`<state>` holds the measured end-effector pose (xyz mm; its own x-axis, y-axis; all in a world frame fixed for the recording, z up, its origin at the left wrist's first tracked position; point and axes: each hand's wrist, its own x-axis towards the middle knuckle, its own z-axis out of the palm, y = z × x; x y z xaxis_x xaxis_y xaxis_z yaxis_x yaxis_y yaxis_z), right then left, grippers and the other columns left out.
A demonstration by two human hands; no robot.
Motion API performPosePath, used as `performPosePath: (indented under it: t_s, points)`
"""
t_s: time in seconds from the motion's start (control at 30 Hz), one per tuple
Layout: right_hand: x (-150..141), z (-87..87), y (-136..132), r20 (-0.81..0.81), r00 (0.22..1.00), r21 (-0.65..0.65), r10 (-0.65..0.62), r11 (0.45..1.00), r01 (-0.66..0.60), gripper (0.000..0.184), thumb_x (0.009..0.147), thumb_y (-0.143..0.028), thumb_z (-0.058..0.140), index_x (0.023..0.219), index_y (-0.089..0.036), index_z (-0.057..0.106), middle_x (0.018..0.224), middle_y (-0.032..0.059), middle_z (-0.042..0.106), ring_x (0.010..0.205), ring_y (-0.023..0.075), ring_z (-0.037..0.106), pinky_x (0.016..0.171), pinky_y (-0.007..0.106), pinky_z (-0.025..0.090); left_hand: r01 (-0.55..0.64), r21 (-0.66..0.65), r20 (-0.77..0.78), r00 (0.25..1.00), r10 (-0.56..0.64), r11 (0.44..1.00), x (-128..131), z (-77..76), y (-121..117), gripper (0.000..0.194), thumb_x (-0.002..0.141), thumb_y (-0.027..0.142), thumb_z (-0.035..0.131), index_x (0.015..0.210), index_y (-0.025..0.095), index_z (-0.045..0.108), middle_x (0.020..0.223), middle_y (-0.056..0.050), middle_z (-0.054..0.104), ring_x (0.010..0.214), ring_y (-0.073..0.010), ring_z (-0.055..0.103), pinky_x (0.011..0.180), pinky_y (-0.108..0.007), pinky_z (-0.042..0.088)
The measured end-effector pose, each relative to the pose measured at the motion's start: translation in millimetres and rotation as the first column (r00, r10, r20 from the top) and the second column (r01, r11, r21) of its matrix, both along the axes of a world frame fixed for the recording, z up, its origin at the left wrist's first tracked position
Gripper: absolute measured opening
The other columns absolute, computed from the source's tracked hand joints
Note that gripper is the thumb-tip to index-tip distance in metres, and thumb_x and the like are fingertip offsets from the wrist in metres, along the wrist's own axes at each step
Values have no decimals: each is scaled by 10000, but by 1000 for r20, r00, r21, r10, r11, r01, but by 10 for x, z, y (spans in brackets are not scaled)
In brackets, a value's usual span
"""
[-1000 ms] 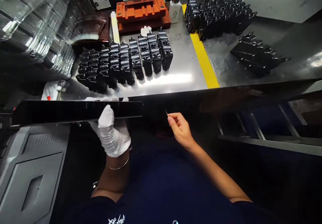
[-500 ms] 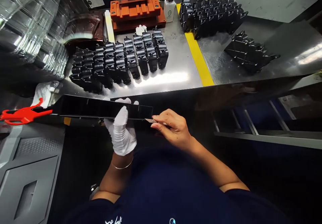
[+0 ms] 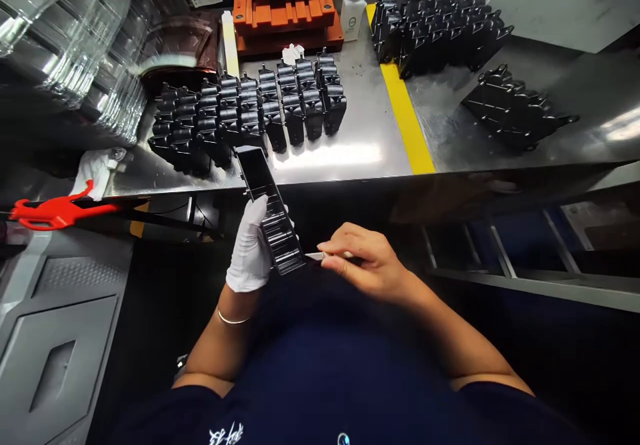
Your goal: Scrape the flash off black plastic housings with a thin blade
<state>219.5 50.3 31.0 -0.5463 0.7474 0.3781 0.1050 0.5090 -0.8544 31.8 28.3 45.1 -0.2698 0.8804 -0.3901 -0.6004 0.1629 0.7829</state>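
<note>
My left hand [image 3: 250, 248], in a white glove, is shut on a long black moulded plastic part [image 3: 267, 208]. The part points away from me and tilts up, its ribbed side showing near the glove. My bare right hand [image 3: 363, 258] pinches a small thin blade [image 3: 315, 256] between thumb and fingers. The blade's tip sits close to the lower end of the black part; I cannot tell whether they touch. Several matching black parts [image 3: 250, 115] stand in rows on the steel table [image 3: 365, 131] beyond my hands.
An orange jig [image 3: 285, 15] and a white bottle [image 3: 354, 15] stand at the table's back. Yellow tape [image 3: 407, 118] runs along the steel, with more black parts [image 3: 440, 31] to its right. Clear stacked trays [image 3: 75, 38] rise at left, above a white cloth [image 3: 95, 171] and a red-orange tool [image 3: 60, 213].
The black part has swung from lying crosswise to pointing away from me, turning its ribbed side up. My right hand has moved slightly down and right, still holding the blade.
</note>
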Motion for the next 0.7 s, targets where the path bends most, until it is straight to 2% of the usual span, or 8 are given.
performPosePath:
  t_s: [0.13,0.3,0.5,0.6,0.7]
  points:
    - [37,42,-78,106,990,33,92,995,-96,146,876,-249,642,964,-162,719,764,41,625,635,97,580,560,215,463,20,-83,-83,996,-27,996,16,-42,67,312,763,485,675,852,190,626,674,26,616,524,-105,573,505,-237,474]
    - [49,-3,49,95,990,53,103,993,-108,146,867,-248,655,930,-138,728,752,46,630,620,96,587,543,209,459,137,-14,-159,978,-138,990,35,-79,5,312,763,402,710,994,221,605,814,35,616,623,-89,578,643,-232,502]
    - [23,1,355,12,1000,127,-12,992,10,115,849,-247,673,905,-166,733,762,39,653,639,103,602,563,218,480,347,-46,-215,912,-349,937,62,39,-80,354,765,384,705,1048,209,584,950,4,613,847,-154,589,766,-281,501]
    - [55,-2,603,-2,991,176,-132,976,131,110,837,-259,684,871,-168,736,769,43,683,673,121,622,619,244,498,473,-57,-239,848,-472,879,53,82,-143,477,729,402,736,1133,209,573,1066,-29,613,972,-204,572,835,-330,489]
    - [138,30,772,4,960,200,-278,941,272,116,832,-276,686,827,-172,737,755,41,691,706,138,637,672,269,504,596,-78,-217,772,-597,799,-26,69,-224,562,693,408,759,1187,211,576,1067,-47,627,981,-227,565,863,-357,473]
